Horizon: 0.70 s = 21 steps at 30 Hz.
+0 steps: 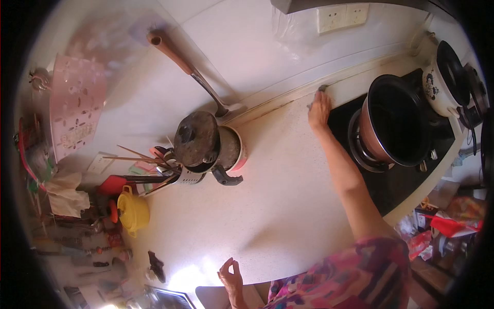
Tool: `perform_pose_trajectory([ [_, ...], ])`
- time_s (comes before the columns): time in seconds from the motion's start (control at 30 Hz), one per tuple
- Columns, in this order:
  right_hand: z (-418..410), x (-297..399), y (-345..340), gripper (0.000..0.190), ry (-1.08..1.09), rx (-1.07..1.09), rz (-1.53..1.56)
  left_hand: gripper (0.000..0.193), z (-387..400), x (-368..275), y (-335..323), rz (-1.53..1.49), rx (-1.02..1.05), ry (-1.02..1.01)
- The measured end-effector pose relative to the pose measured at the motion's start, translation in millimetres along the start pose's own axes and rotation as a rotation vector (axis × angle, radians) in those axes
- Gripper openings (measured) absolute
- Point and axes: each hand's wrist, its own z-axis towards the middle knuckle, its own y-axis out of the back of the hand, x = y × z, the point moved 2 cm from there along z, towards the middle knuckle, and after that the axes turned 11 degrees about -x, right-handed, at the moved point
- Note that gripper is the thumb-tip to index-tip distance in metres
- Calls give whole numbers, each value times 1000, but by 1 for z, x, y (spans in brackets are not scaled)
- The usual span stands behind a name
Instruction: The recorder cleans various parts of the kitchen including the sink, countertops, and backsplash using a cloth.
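My right hand (320,110) presses a small dark grey scrubbing pad (323,88) against the back edge of the pale countertop (270,201), by the wall. Most of the pad is hidden under the fingers, so its exact kind is unclear. Just right of that hand lies the black glass cooktop (380,189), with a deep pan (397,123), dark inside and copper-brown outside, over a burner. Low in the picture, my left hand (232,280) hovers near the counter's front edge. Its thumb and forefinger curl into a loop with nothing visible between them.
A lidded pot with a black handle (197,141) stands left of centre beside a utensil holder (191,177). A wooden-handled ladle (173,56) leans on the wall. Further left is a yellow lidded pot (133,210). A white flowered pot (436,90) stands at the cooktop's far right.
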Motion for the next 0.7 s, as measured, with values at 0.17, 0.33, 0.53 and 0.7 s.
perform_pose_trajectory([
  [0.17,-11,32,16,27,260,290,213,19,-6,8,-3,-44,-16,129],
  [0.33,13,-11,13,26,145,55,111,23,3,-19,-9,24,14,-127],
  [0.53,-2,16,4,33,304,302,179,23,6,-20,-16,4,22,-47],
  [0.7,20,-8,14,34,134,203,116,24,14,-40,-12,43,1,-179],
])
